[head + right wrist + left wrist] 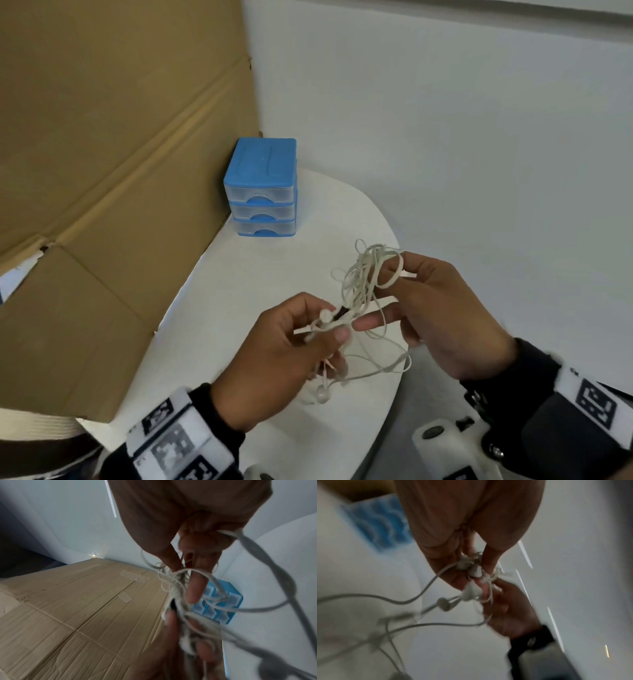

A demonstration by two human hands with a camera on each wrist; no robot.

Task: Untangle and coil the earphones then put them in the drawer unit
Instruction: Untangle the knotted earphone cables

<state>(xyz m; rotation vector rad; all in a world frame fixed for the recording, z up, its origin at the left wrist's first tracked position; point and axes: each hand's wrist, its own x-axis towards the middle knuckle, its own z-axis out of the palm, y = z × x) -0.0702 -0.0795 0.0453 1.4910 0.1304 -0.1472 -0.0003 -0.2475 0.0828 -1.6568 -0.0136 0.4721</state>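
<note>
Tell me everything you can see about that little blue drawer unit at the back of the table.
The drawer unit is a small plastic box with a blue top and frame and three stacked see-through drawers, each with a curved blue handle at the front. All three drawers look closed. It stands upright at the far edge of the white table, its left side close against the cardboard sheet. Neither hand touches it.

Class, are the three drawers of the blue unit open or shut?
Shut: all three fronts on the drawer unit sit flush, none pulled out.
</note>
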